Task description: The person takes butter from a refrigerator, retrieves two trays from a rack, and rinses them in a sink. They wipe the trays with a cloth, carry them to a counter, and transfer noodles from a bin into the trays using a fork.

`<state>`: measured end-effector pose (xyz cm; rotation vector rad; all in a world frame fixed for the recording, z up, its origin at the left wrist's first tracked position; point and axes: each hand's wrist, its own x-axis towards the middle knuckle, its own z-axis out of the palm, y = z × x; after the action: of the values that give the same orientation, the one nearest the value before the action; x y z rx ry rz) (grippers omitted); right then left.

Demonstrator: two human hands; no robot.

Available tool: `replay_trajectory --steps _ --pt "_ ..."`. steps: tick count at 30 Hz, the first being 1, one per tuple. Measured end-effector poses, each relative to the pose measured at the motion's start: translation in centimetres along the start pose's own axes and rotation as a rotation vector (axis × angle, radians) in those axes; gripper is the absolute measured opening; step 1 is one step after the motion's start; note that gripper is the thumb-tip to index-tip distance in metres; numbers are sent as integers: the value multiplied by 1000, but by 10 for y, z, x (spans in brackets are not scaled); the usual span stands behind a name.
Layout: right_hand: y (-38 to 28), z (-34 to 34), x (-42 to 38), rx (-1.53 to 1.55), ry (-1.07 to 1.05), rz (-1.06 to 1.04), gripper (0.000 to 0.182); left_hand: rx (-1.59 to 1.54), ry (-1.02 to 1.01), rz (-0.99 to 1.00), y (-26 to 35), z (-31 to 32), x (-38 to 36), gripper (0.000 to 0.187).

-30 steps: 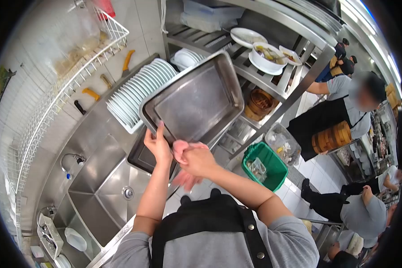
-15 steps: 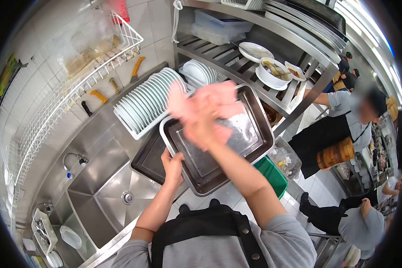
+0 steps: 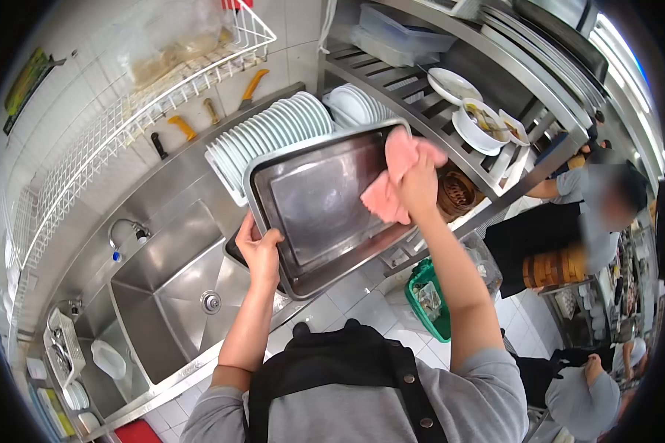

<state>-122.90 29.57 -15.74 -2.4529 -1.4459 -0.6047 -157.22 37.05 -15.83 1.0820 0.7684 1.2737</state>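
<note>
Wiping appears to be the step in hand: the metal pan [image 3: 321, 196] is being held up at the right part of the surface [image 3: 174, 181], toward its front edge, just before the racked plates [image 3: 273, 136]. The pan's left rim is gripped by the left hand [image 3: 261, 255], thumb over the inside, fingers behind. At the right end, a bunched pink cloth [image 3: 386, 196] is clutched in the right hand's [image 3: 419, 186] closed fingers. Called for now, it is judged: a firm left grip, even pressure, corners reached.
</note>
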Motion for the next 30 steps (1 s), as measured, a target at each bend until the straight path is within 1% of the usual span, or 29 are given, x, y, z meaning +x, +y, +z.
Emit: replay_trajectory --steps 2,3,4,5,6,7,8,9,11,13,14,15,17,18,19,20,21,22,23,24,25,26,27,28,29,30 --pt "-26 32 -52 27 -28 24 36 0 17 57 2 2 11 67" --pt "-35 41 -66 205 -228 25 30 17 19 87 1 4 16 67" --pt "-54 34 -79 450 -420 27 27 32 18 120 0 8 20 67" --pt "-87 13 -92 601 -488 69 25 20 36 102 -6 14 22 66" --pt "-125 -31 -95 604 -597 71 27 11 52 86 -14 21 19 65" --pt "-144 -16 -109 772 -522 -58 32 4 63 76 -23 27 17 65" --pt "-165 -20 -106 897 -260 -286 33 -19 79 87 -31 31 17 57" --pt "-175 -26 -101 992 13 -516 36 32 38 108 -25 29 17 51" --pt "-160 -7 -115 936 -326 -501 36 9 -12 113 2 34 12 47" --pt "-143 -15 -105 825 -616 -526 36 -9 14 169 9 23 21 45" --pt "-136 -42 -98 744 -742 -555 37 -21 42 222 10 19 21 49" --pt "-128 -67 -91 661 -868 -581 37 92 122 203 9 12 19 48" --pt "-112 -101 -63 413 -997 -593 34 313 276 167 7 -12 18 48" --pt "-101 -116 -45 280 -1057 -595 34 307 258 165 16 -34 23 48" --pt "-87 -131 -26 594 -1070 -588 37 259 280 173 24 -61 24 46" --pt "-84 -167 -14 639 -733 -584 39 211 302 183 33 -88 25 44" --pt "-79 -177 5 665 -512 -657 41 126 317 181 47 -103 14 41" --pt "-81 -215 24 727 -311 -698 48 42 334 181 61 -118 4 38" --pt "-76 -213 44 647 25 -716 55 -44 308 160 86 -127 -12 37" --pt "-85 -242 72 732 307 -780 54 30 308 162 95 -146 -25 35" --pt "-93 -272 101 692 603 -851 49 104 308 162 99 -166 -40 35" --pt "-98 -291 128 553 853 -789 45 105 385 160 99 -175 -55 37" --pt "-95 -298 174 475 1044 -764 45 104 462 157 97 -183 -70 39" --pt "-93 -306 224 344 1255 -766 32 74 509 132 92 -196 -84 40" --pt "-109 -328 260 1061 818 -770 35 43 562 106 88 -206 -98 41" --pt "-96 -347 301 554 1038 -745 34 -49 589 89 89 -206 -111 43"
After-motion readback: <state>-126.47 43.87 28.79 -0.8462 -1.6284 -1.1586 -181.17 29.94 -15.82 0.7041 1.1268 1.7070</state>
